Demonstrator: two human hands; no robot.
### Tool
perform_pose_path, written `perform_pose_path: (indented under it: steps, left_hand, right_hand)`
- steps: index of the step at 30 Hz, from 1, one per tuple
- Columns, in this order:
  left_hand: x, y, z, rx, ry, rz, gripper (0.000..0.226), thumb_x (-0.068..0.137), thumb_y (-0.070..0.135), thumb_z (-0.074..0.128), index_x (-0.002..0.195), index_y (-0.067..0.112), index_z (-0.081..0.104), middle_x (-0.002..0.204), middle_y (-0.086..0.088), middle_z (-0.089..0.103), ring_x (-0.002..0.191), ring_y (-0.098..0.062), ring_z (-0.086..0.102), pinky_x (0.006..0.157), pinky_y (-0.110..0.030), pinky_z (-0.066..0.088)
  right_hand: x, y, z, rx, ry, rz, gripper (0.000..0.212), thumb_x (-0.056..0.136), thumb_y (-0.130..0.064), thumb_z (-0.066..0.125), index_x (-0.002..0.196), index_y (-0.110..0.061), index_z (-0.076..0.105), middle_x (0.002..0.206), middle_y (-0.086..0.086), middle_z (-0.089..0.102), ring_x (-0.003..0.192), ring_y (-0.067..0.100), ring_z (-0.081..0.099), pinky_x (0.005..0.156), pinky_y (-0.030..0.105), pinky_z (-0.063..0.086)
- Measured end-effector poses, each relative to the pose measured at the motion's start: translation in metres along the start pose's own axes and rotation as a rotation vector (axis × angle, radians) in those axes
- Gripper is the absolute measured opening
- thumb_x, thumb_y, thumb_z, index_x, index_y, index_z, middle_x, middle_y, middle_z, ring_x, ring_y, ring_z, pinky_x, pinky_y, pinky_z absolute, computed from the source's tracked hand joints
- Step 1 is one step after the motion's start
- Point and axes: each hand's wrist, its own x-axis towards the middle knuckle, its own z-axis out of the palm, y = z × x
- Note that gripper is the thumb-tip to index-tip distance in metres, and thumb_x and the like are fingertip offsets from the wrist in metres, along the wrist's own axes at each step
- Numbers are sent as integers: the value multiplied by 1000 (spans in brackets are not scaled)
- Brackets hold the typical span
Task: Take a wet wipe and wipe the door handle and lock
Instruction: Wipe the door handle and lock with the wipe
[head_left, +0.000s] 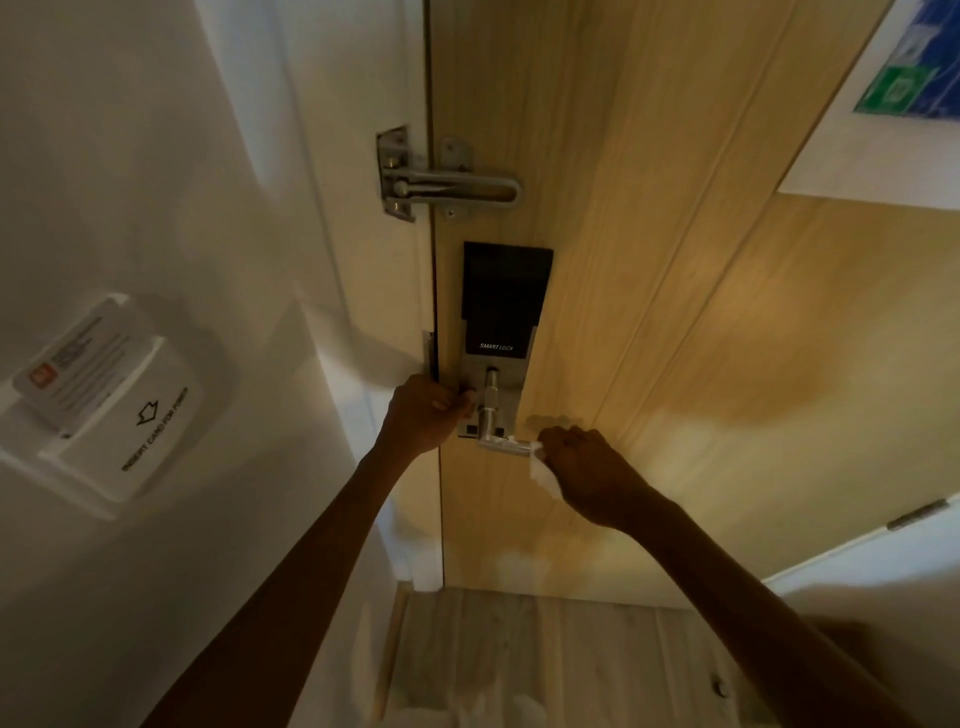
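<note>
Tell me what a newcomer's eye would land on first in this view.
First, the two bare arms reaching up the middle to the wooden door: the right hand presses a white wet wipe to the end of the metal door handle, the left hand rests against the lock plate beside it. Above them stands the black smart lock, with a swing bar latch higher up. On the left wall sits a white key card holder.

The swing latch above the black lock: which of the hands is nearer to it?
Left. The left hand rests by the door edge beside the lock plate, directly below the swing latch. The right hand holds the wipe lower, at the handle's tip.
</note>
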Motion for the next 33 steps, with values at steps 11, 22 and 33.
perform_pose_path:
  steps: [11,22,33]
  left_hand:
    - [-1,1,-3,88,130,56,39,85,40,66,67,6,72,61,-3,65,54,-11,54,52,-13,31]
    - [11,-12,-8,-9,-10,78,38,83,42,67,82,5,75,81,-12,75,79,-23,70,79,-38,57]
    - [14,-16,-11,7,-44,107,41,83,43,66,76,4,74,75,-13,74,73,-23,69,77,-40,57]
  right_hand:
    - [-1,-2,5,15,54,32,22,98,-20,46,115,-9,53,101,9,63,86,27,57,75,34,36]
    - [-6,5,4,152,105,55,12,94,-14,55,105,-10,58,98,10,60,79,22,59,72,36,53]
    - [-28,40,-30,409,174,432,31,102,-27,40,106,-9,64,92,12,70,82,27,67,72,38,52]
